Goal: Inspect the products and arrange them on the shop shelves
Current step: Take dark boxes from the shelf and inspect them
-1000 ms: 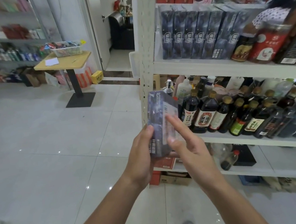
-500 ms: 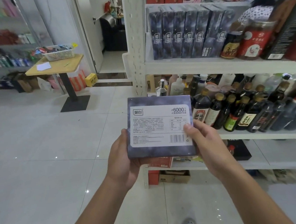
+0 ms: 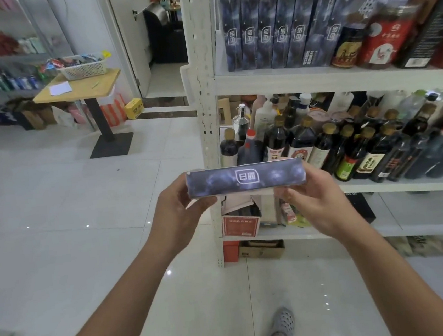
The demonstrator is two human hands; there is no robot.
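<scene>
**Box held edge-on between both hands at the shelf corner**

The dark blue box [image 3: 245,178] lies level between the two hands. Its long narrow side faces the camera, and the white logo at its middle reads upside down. The left hand [image 3: 178,219] grips the left end, with its thumb [image 3: 204,201] curled under the lower edge and the other fingers wrapped behind the end. The right hand [image 3: 320,206] holds the right end the same way, thumb beneath the box and fingers [image 3: 322,176] bent around the far corner. Both sets of fingers are closed on the box, which is up in the air and not resting on any shelf.

Just beyond the fingertips stands the white upright post [image 3: 203,87] of the shelf unit. Beyond the right hand's fingers and slightly above them, dark bottles [image 3: 302,143] crowd the middle shelf. High above both hands, a row of matching boxes [image 3: 279,25] stands upright, side by side, on the upper shelf. A red-labelled jar [image 3: 384,38] stands to the right of that row. Below the thumbs, a red carton [image 3: 240,224] sits on the lower shelf.

Far to the left of the left hand's fingers is a wooden table [image 3: 78,87] carrying a white basket [image 3: 83,68] and a sheet of paper [image 3: 60,89]. Below the wrists, a foot in a grey clog [image 3: 284,322] stands on the tiled floor [image 3: 55,212].
</scene>
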